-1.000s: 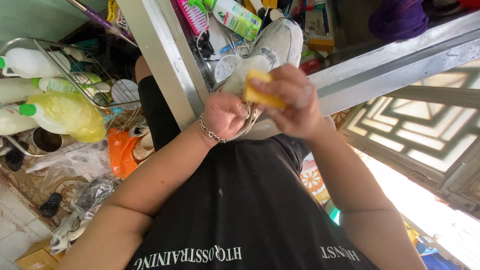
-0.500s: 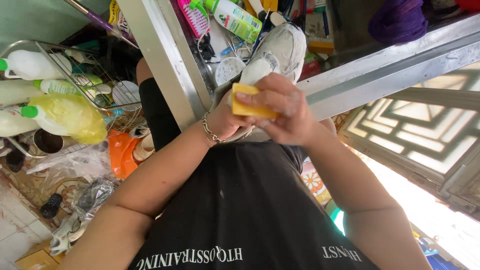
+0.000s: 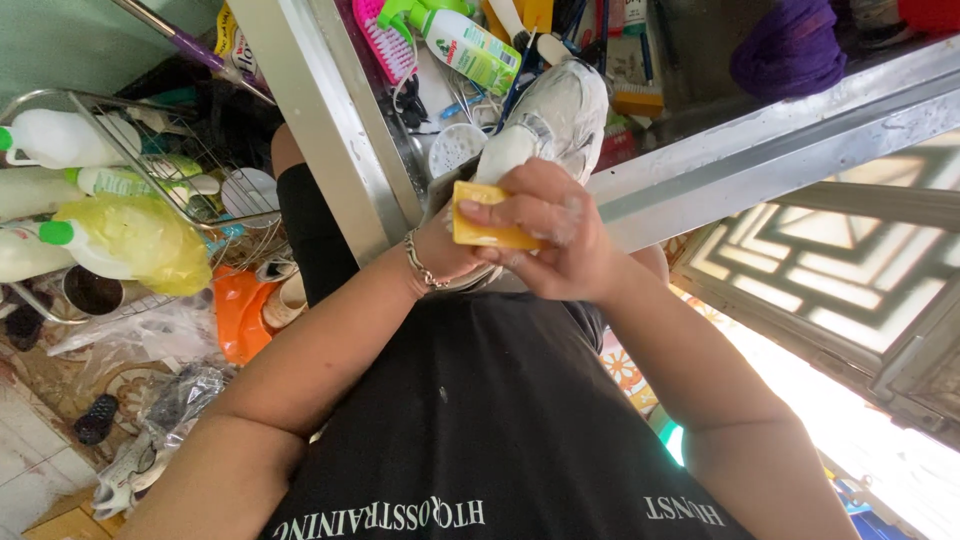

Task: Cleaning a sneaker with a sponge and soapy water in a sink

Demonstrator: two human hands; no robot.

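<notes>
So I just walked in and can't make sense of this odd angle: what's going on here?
A person in a black shirt is working on a white sneaker. The right hand grips a yellow rectangular sponge pressed against the shoe, while the left hand, wearing a silver chain bracelet, supports the shoe from beneath, mostly hidden. Nearby sit a pink scrub brush, a green-capped bottle and a wire rack of bottles.

yellow sponge (image 3: 487, 222) slid down white shoe (image 3: 553, 115)

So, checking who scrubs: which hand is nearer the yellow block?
Right. The right hand grips the yellow block in its fingers; the left hand is just beside it, holding the white shoe.
</notes>
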